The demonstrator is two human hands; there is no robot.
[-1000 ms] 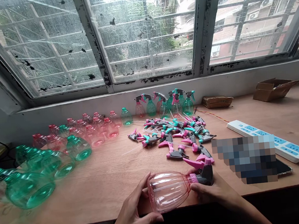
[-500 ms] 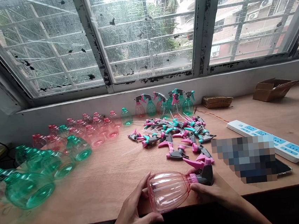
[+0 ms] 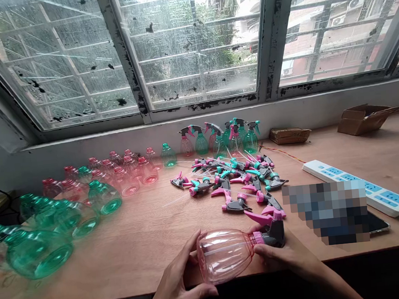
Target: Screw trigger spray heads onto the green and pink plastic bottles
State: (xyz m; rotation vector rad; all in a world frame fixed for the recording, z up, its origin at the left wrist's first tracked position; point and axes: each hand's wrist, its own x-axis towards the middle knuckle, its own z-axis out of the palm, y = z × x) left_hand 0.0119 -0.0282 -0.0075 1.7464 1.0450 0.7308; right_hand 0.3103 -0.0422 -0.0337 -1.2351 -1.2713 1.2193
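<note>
A clear pink spray bottle (image 3: 225, 255) lies on its side in the air at the table's front edge, its base to the left. My left hand (image 3: 183, 275) is wrapped around the base, thumb below and fingers behind it. My right hand (image 3: 283, 252) grips the neck, with the thumb on the pink collar (image 3: 258, 239) of the grey spray head (image 3: 275, 234). A thin tube shows inside the bottle. Just beyond it lies a heap of loose trigger spray heads (image 3: 238, 203), grey with pink or teal parts.
Open green bottles (image 3: 40, 254) and pink bottles (image 3: 128, 181) stand at left. Several bottles with spray heads (image 3: 250, 141) line the back wall. At right are a white power strip (image 3: 360, 188), a blurred-out flat device (image 3: 377, 221) and cardboard boxes (image 3: 364, 122).
</note>
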